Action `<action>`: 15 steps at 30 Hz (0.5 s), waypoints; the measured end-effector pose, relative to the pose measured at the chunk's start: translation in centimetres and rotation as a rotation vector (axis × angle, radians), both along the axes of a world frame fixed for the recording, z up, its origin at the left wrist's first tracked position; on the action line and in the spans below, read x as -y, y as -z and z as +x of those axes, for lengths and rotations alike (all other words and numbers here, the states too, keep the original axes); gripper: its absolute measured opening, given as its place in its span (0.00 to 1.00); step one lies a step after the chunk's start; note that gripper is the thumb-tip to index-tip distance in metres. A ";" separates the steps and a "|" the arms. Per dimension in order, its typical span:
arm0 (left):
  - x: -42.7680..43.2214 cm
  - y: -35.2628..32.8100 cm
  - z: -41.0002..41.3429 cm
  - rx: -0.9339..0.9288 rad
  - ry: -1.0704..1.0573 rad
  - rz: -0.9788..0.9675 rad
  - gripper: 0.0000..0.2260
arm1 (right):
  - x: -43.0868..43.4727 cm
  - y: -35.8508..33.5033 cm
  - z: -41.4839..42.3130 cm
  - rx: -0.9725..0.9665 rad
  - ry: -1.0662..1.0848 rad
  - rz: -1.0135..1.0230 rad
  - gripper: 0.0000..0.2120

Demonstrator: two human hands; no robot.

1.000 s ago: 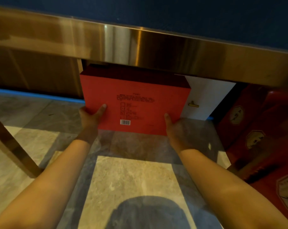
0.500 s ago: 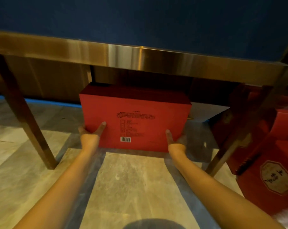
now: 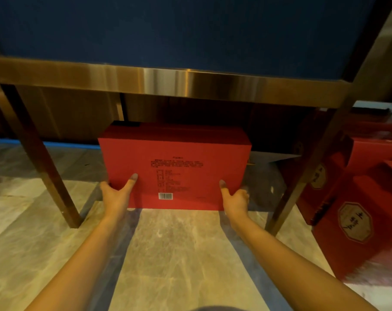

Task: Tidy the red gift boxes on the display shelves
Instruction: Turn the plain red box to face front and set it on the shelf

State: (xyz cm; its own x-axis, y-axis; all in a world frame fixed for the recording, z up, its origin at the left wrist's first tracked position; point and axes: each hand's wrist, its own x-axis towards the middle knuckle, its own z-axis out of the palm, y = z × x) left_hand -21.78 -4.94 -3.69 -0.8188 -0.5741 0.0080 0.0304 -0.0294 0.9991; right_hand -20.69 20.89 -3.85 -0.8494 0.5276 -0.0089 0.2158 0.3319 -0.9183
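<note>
A large red gift box (image 3: 186,153) with black print and a barcode stands on the marble floor under the gold-framed shelf (image 3: 190,84). My left hand (image 3: 117,194) grips its lower left corner, thumb on the front face. On the lower right corner sits my right hand (image 3: 234,198), thumb up on the front. More red gift boxes (image 3: 356,212) with octagonal gold emblems stand to the right, outside the shelf leg.
Gold shelf legs stand at the left (image 3: 44,167) and right (image 3: 302,176) of the box. A white box (image 3: 271,157) peeks out behind the red box's right side. The shelf top is dark blue (image 3: 190,30). Marble floor (image 3: 179,254) stretches toward me.
The view has pulled back and up, so the box and my hands sit lower and farther under the shelf. Both hands keep their hold on the box's lower corners.
</note>
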 end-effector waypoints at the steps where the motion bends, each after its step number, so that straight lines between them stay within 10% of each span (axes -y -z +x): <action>1: 0.0 -0.1 -0.1 0.001 0.001 -0.002 0.33 | -0.1 -0.1 -0.1 0.010 -0.001 0.007 0.47; 7: -0.1 0.1 -0.2 0.026 -0.006 -0.030 0.35 | -1.2 -0.5 -0.2 0.046 -0.065 -0.087 0.55; 12: -0.5 0.1 -0.1 0.036 -0.037 -0.060 0.35 | -2.7 -0.9 -0.9 0.065 -0.045 -0.317 0.30; 15: -0.9 0.0 -0.1 0.039 -0.050 -0.071 0.34 | -2.7 -1.7 -2.4 -0.021 0.006 -0.570 0.40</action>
